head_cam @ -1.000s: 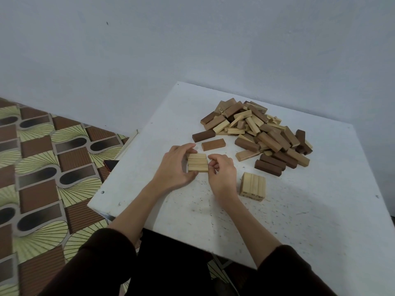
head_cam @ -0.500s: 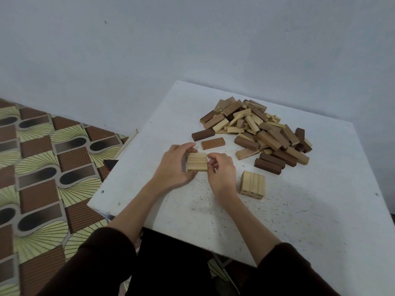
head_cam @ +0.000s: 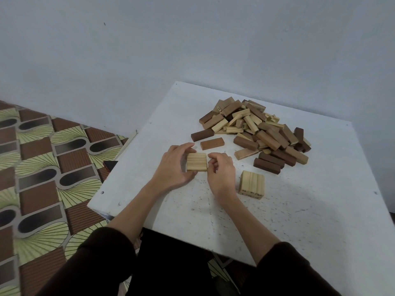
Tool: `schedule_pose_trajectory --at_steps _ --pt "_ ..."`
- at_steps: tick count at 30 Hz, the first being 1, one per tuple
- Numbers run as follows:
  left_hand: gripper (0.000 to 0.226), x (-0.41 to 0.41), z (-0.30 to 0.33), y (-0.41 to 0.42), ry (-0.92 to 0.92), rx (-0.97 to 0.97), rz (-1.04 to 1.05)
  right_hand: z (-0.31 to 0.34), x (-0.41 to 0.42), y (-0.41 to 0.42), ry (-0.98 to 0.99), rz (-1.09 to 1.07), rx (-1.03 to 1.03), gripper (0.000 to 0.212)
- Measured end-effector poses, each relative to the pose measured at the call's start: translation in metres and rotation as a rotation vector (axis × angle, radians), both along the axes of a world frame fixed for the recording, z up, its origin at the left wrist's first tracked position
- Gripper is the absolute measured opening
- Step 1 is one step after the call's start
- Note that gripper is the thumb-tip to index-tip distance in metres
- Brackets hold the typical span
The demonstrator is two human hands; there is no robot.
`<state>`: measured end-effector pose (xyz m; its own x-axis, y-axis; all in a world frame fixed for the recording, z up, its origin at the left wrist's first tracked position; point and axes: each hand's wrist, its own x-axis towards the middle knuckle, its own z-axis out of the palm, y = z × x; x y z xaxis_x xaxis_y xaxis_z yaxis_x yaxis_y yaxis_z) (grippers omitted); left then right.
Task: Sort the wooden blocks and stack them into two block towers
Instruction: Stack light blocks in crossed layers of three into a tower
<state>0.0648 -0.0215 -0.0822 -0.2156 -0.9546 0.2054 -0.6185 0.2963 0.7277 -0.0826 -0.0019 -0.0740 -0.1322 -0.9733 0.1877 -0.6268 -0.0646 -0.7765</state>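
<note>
- My left hand (head_cam: pixel 175 167) and right hand (head_cam: pixel 220 169) sit at centre frame, each curled against one side of a small layer of pale blocks (head_cam: pixel 196 161) lying side by side on the white counter (head_cam: pixel 310 221). The left fingers wrap its far and near edges; the right fingertips pinch its right edge.
- That layer is only loose strips squeezed together. If I ease one hand before the other, I judge the outer strips will slide apart or skew, and the tower base will start crooked.
- A second pale block layer (head_cam: pixel 251 184) stands just right of my right wrist. A careless sweep of that forearm could knock it out of square.
- The unsorted pile (head_cam: pixel 256 129) lies in the upper right, pale and dark pieces mixed and leaning on each other. Pulling one from low down could spill others toward the finished layers.
- A reddish flat block (head_cam: pixel 212 144) and a dark block (head_cam: pixel 202 134) lie apart just above my hands, so reaching over them may drag them in.
- The near left counter edge is not far from my left hand, and a shoved block could drop to the patterned floor (head_cam: pixel 38 178).
</note>
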Motion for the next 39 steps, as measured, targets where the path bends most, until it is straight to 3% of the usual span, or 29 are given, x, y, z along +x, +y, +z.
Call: schedule_pose_trajectory --at_steps 6,10,16,25,39 --pt "0.071 0.001 0.003 0.004 0.15 0.084 0.04 0.005 0.003 0.001 -0.048 0.072 0.052 0.033" --pt "0.072 -0.008 0.017 0.006 0.26 0.112 0.064 0.021 -0.01 -0.003 0.124 0.21 -0.022 0.045" --pt "0.077 -0.036 0.045 0.004 0.306 0.036 -0.125 0.053 -0.058 0.0 0.187 0.465 0.042 0.062" --pt "0.083 -0.095 0.047 0.013 0.189 0.135 -0.38 0.056 -0.132 0.033 0.153 0.302 0.159 0.068" --pt "0.082 -0.108 0.034 0.017 0.118 0.238 -0.426 0.033 -0.148 0.043 0.144 0.288 0.119 0.073"
